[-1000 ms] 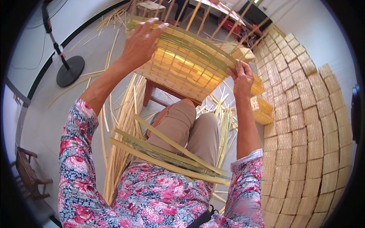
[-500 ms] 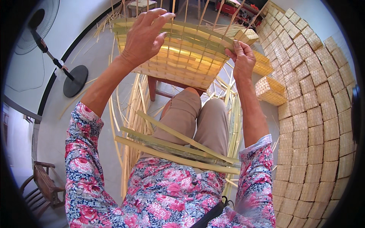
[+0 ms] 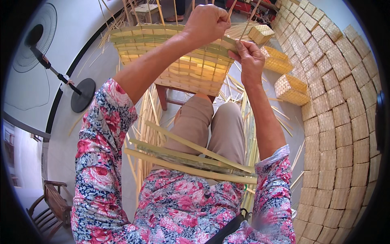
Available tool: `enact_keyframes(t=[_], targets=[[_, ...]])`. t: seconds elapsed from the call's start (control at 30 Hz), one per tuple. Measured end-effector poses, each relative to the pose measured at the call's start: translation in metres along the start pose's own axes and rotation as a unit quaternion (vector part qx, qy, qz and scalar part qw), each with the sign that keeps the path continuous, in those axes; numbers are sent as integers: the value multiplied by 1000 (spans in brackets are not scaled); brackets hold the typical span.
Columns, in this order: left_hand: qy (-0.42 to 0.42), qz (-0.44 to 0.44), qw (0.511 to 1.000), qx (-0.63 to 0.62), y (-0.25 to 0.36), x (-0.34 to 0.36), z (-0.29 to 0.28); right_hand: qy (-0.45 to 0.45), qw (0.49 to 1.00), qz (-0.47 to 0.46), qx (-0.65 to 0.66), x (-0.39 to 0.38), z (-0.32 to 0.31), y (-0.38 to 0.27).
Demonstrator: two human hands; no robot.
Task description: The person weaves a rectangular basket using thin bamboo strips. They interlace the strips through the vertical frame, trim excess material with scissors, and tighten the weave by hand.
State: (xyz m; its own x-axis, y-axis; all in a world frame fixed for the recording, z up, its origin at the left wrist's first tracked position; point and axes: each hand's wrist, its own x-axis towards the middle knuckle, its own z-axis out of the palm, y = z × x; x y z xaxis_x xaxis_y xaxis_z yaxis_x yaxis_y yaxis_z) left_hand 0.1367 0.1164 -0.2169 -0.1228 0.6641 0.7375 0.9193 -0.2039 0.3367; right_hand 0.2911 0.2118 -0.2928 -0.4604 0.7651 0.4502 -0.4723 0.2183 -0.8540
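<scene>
A half-woven bamboo basket (image 3: 189,77) with upright stakes rests on a red-brown wooden stool (image 3: 162,97) in front of my knees. My left hand (image 3: 209,22) is raised over the basket's upper edge at the right, fingers curled closed around an upright stake. My right hand (image 3: 250,59) pinches the green strip along the basket's upper right edge, thumb on top. Several loose split bamboo strips (image 3: 191,166) lie across my lap and thighs.
A standing fan (image 3: 83,93) is at the left, a wooden chair (image 3: 57,203) at lower left. Finished baskets (image 3: 292,89) sit on the right, beside tall stacks of woven boxes (image 3: 337,122) along the wall. Bamboo strips (image 3: 146,130) litter the floor.
My left hand has left the strip at the upper left, moved right along the edge and closed on a stake near my right hand. My right hand shifted slightly up and left.
</scene>
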Motion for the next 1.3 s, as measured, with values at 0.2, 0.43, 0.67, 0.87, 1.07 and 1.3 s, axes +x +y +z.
enact_keyframes(t=[0.2,0.43,0.67,0.87,1.07,1.3], targets=[[49,40,996,-60,10,17,0,-9,1000,-7,-4,2,-1,0],[9,-7,998,-64,17,8,-31,-34,998,25,-37,7,-8,-2],[-213,-6,977,-23,-43,-146,-65,-68,984,24,-162,-44,-47,-42],[-419,-164,872,-193,-31,-277,-67,-317,816,356,-328,-161,-167,-68],[-462,-324,785,-256,-16,-286,-69,-356,747,443,-346,-209,-164,-91],[-406,-346,802,-270,-20,-270,-80,-277,826,400,-284,-199,-165,-80]])
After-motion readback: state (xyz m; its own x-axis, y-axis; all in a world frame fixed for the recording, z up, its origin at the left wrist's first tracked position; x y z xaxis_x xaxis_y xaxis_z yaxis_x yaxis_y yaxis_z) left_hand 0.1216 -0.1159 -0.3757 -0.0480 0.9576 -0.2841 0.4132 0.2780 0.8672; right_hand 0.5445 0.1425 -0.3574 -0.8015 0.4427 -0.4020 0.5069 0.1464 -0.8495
